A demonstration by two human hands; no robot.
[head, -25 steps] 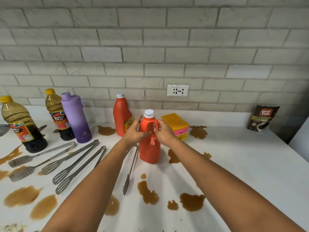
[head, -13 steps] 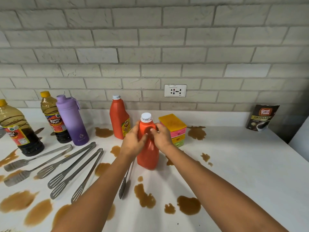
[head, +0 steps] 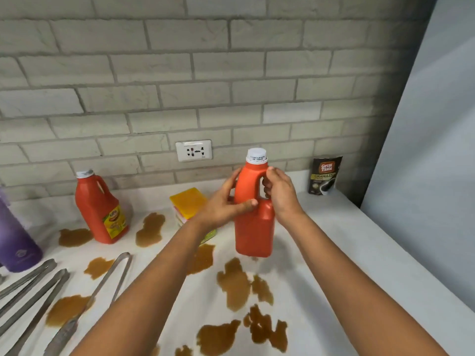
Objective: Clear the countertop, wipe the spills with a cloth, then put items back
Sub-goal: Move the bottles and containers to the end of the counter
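Observation:
An orange bottle [head: 254, 227] with a white cap hangs just above the white countertop [head: 347, 253], right of centre. My right hand [head: 280, 194] grips its handle, fingers curled through the loop. My left hand [head: 226, 204] holds the bottle's neck and shoulder from the left, thumb across the front. Brown spills [head: 236, 283] lie on the countertop below and in front of the bottle. A second orange bottle [head: 100, 209] with a yellow label stands at the back left.
A yellow sponge stack [head: 189, 204] sits behind my left wrist. Several steel tongs [head: 102, 291] lie at the lower left beside a purple flask [head: 15, 242]. A coffee pouch [head: 325, 174] leans on the brick wall at the back right. A grey panel [head: 424, 176] closes the right side.
Both hands have lifted the orange bottle off the countertop and carried it to the right. The view has swung right, so the dark bottles at the left are out of sight.

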